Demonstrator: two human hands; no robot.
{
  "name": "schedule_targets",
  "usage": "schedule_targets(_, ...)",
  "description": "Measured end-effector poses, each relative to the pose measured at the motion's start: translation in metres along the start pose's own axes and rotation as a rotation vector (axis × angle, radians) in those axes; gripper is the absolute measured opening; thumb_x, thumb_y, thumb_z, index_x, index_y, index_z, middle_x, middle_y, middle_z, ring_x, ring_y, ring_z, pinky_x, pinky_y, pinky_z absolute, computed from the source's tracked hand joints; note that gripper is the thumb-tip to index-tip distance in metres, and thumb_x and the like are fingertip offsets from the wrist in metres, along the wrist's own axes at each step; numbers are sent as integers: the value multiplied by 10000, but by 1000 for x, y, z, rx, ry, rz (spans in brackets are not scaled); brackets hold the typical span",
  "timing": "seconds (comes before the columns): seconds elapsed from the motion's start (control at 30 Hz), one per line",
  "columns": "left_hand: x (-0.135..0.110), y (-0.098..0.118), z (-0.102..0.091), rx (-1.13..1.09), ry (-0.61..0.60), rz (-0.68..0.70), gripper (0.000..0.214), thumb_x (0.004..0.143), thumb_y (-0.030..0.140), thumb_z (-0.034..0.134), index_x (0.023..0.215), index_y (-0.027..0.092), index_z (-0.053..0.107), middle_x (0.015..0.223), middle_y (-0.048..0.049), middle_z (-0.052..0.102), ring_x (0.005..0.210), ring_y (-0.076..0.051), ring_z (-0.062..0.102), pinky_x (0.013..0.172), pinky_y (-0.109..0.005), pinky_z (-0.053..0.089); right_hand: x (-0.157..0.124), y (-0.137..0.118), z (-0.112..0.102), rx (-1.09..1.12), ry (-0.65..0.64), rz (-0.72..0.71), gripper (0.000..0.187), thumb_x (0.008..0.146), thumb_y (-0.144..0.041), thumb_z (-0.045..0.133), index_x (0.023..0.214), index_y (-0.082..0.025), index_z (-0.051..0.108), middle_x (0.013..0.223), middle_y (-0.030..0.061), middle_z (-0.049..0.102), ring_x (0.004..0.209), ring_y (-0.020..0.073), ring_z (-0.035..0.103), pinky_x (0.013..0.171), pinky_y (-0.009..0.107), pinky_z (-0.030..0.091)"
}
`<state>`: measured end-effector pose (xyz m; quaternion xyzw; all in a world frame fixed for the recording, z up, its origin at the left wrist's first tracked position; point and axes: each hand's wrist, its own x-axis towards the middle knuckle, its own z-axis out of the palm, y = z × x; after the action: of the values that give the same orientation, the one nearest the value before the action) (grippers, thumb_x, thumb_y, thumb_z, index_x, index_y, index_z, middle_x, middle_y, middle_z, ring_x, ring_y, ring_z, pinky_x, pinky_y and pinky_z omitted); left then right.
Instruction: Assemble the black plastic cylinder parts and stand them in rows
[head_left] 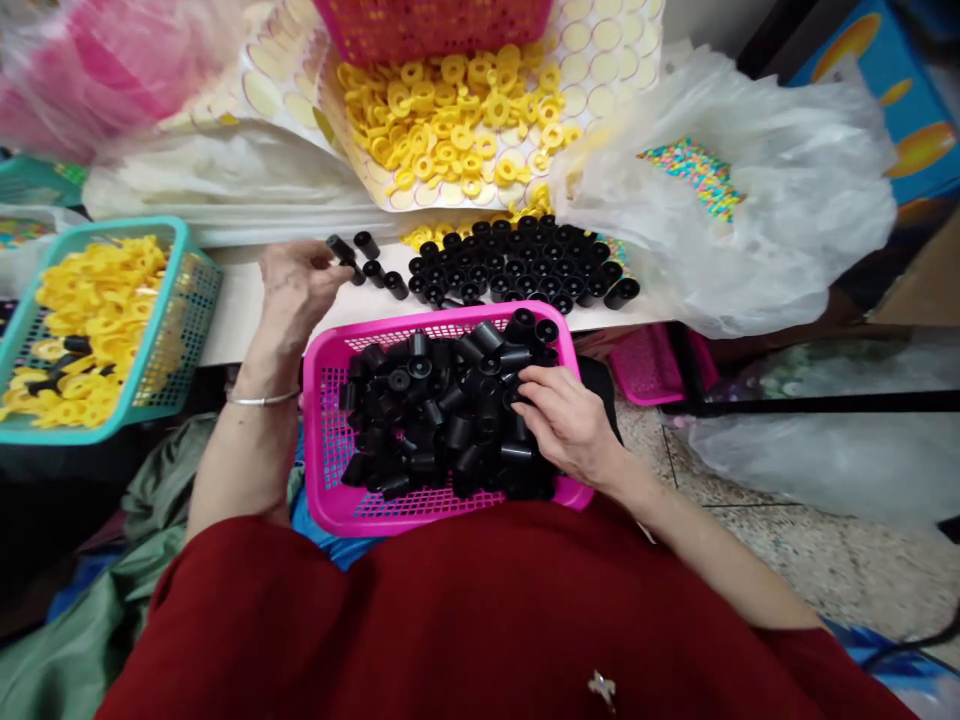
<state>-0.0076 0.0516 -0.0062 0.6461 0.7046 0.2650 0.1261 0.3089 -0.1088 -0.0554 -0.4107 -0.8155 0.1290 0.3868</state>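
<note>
My left hand (300, 285), a bracelet on its wrist, is at the table edge with thumb and fingers pinched on a small black plastic cylinder (341, 248). A few more black cylinders stand upright beside its fingertips. To their right, many black cylinders (517, 268) stand packed together in rows. On my lap rests a pink plastic basket (319, 490), piled with loose black cylinders (457, 430) lying at all angles. Over the basket's right side, my right hand (566, 425) has its fingers curled against a black cylinder, partly hidden by the fingertips.
A teal basket (139, 385) of yellow ring-shaped parts stands at left. More yellow parts (450, 120) lie on printed paper under another pink basket (442, 25). At right are a clear plastic bag (795, 200) with colourful beads and a lower pink tray (649, 370).
</note>
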Motion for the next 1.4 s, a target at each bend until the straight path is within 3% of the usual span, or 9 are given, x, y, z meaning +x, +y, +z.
schedule_targets(0.13,-53,16,-5,-162,-234,-108,220,680,231,658,818,74,727,684,-35,655,619,-122,538,657,-290,462,30,-2,17,-77,-314,-85,256,932,-295,571,1114,-119,607,1259,193,605,1082,303,567,831,471,539)
schedule_targets(0.3,-98,2,8,-92,-537,187,248,649,294,667,855,175,738,862,-72,714,879,-257,619,840,-397,503,49,-16,21,-234,-682,-140,442,907,-494,580,1144,-121,593,1340,204,540,1030,305,543,738,417,505)
schedule_targets(0.47,-111,-6,1,-131,-807,250,232,718,399,649,808,197,718,895,-64,716,901,-235,623,868,-359,499,30,-32,7,-199,-711,-200,290,896,-346,636,1092,-135,607,1297,164,557,965,262,531,731,382,483)
schedule_targets(0.57,-112,-4,-4,-124,-757,109,288,701,419,670,859,181,709,869,-53,698,816,-207,624,753,-311,510,15,-32,1,-133,-613,-193,110,913,-206,575,989,-141,621,1258,149,579,917,233,519,720,364,491)
schedule_targets(0.67,-112,-1,-2,-76,-673,12,333,670,411,677,901,174,706,785,-32,662,708,-184,594,632,-282,488,4,-24,2,-46,-458,-181,148,924,-103,471,919,-143,613,1206,154,596,878,210,523,730,360,510)
schedule_targets(0.83,-112,1,16,-15,-588,177,272,688,284,577,906,205,719,909,-58,685,878,-240,617,818,-347,501,-2,-10,5,126,-183,-74,201,918,-74,447,1067,-132,567,1140,158,607,960,213,584,823,378,543)
schedule_targets(0.93,-110,-2,22,116,-579,296,235,673,211,537,825,212,716,900,-88,659,904,-279,593,843,-401,476,-2,-6,2,147,-218,-43,155,916,-134,508,1057,-141,571,1063,140,642,939,225,592,814,390,538)
schedule_targets(1.17,-109,-3,19,306,-609,240,163,682,204,588,788,218,711,867,-104,644,912,-315,534,773,-433,410,-4,-5,4,40,-325,-107,116,940,-192,517,975,-148,618,998,118,689,911,235,575,770,386,480)
schedule_targets(1.4,-134,7,52,438,-489,197,69,648,129,562,612,163,611,760,-158,619,977,-386,480,810,-535,320,-3,-5,9,-16,-354,-105,130,939,-172,508,974,-151,632,1014,124,688,924,239,568,753,372,447)
